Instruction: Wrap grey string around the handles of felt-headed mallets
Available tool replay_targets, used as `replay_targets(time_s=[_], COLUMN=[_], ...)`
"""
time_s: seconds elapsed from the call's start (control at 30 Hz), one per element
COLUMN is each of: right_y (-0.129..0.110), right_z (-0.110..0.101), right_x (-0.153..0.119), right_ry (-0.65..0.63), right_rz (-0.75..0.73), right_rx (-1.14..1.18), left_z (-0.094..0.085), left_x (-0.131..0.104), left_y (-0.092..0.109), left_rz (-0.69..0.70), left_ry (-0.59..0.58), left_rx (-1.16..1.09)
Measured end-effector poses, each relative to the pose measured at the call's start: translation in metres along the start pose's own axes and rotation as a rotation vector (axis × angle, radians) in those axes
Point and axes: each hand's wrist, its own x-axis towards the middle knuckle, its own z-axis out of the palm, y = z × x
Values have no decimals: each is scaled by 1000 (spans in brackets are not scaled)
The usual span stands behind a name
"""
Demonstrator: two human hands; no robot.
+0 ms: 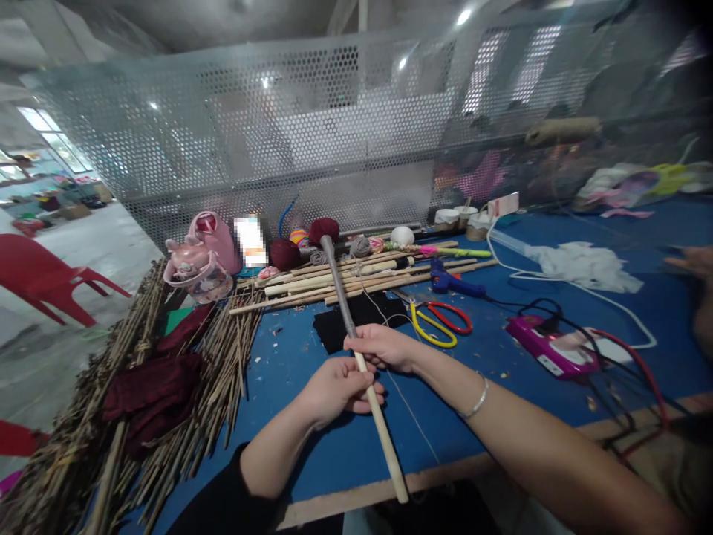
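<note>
On the blue desk (312,416), a pale wooden stick with grey-wrapped upper half (356,349) points to twelve o'clock, yellow-and-red-handled scissors (440,321) at two o'clock, maroon cloth (153,394) at nine.

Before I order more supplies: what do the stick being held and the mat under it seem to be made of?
The stick looks like bare, pale wood or bamboo, unvarnished and matte; its upper part is wrapped in grey yarn, judging by the fuzzy look. Both the left hand and right hand grip it. The table cover looks like blue felt or fabric: flat, matte, lint-flecked.
</note>
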Motion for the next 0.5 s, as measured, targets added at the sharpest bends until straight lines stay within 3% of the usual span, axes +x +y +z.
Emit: replay_targets(time_s=[0.1, 0.2, 0.27, 0.33, 0.4, 0.43, 0.5], right_y=[0, -2, -3, -3, -1, 0, 1], right_z=[3, 9, 12, 13, 13, 13, 12], right_x=[-1, -1, -1, 0, 2, 2, 3], right_ry=[-7, 7, 8, 13, 36, 49, 75], right_rz=[4, -42, -67, -79, -86, -86, -81], right_rx=[-32, -63, -84, -116, -159, -187, -233], left_z=[-3, -13, -19, -21, -17, -15, -11], left_x=[-1, -1, 4, 15, 32, 43, 65], left_y=[-1, 5, 19, 40, 64, 74, 86], left_rz=[2, 61, 213, 481, 701, 740, 660], left_ry=[22, 216, 460, 672, 751, 773, 796], left_rx=[135, 389, 539, 684, 899, 1038, 1245])
